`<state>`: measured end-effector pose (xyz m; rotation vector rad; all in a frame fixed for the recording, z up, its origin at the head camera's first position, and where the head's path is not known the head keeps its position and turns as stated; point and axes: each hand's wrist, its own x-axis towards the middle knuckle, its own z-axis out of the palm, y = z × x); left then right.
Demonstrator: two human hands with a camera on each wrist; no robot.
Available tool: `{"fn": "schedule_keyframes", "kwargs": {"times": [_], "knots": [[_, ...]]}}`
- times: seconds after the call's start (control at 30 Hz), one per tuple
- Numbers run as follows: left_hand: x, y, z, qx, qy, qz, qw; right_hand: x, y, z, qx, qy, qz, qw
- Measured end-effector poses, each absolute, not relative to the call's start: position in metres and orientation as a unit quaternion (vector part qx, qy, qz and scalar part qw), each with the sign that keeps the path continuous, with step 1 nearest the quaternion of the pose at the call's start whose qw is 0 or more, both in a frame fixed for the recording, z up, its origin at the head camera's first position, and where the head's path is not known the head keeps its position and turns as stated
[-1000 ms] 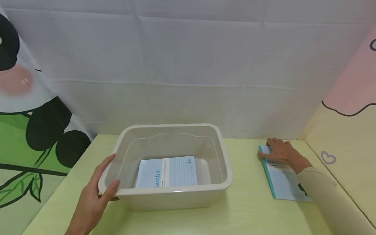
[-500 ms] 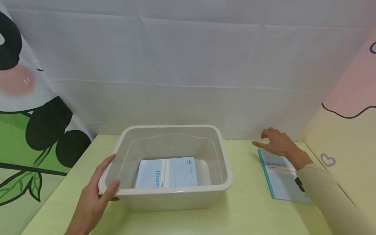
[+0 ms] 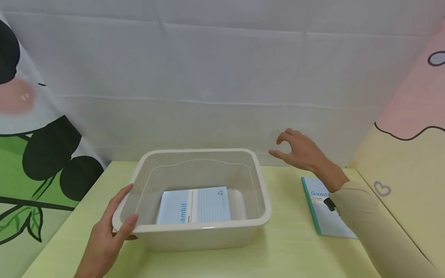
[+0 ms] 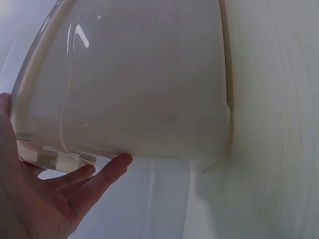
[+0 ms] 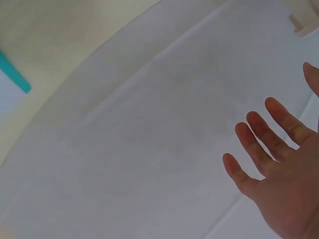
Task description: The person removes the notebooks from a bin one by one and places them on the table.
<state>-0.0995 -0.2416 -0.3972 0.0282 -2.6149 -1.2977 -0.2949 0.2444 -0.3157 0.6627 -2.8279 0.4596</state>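
A cream plastic basin (image 3: 205, 234) stands on the table, with a light-blue notebook (image 3: 212, 204) marked "Gambit" lying inside it. My left hand (image 3: 106, 235) grips the basin's left rim, thumb over the edge; in the left wrist view its fingers (image 4: 107, 174) lie under the rim against the outer wall. To the right of the basin, my right hand (image 3: 302, 152) is raised in the air with relaxed, parted fingers and nothing in it. Behind its forearm lies a second notebook (image 3: 314, 208) with a teal spine, partly covered by the sleeve.
The pale yellow table (image 3: 285, 247) meets a white cloth backdrop (image 3: 215, 77) just behind the basin. A printed panel (image 3: 410, 166) with a heart borders the right side, and another printed panel (image 3: 45, 154) the left.
My right hand has lifted off the second notebook and moved left and up toward the basin, carrying nothing. The left hand stays on the rim.
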Motion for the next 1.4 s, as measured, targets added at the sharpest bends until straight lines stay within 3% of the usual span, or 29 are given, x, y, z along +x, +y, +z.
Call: {"fn": "schedule_keyframes", "kwargs": {"times": [0.43, 0.93, 1.4], "knots": [[-0.1, -0.243, -0.401, 0.011, -0.883, -0.454, 0.119, -0.286, 0.171, -0.279, 0.305, -0.93, 0.172, 0.112], [-0.1, -0.243, -0.401, 0.021, -0.882, -0.458, 0.107, -0.279, 0.121, -0.255, 0.377, -0.905, 0.143, 0.132], [-0.102, -0.24, -0.402, 0.009, -0.88, -0.458, 0.127, -0.275, 0.073, -0.24, 0.436, -0.882, 0.12, 0.134]]}}
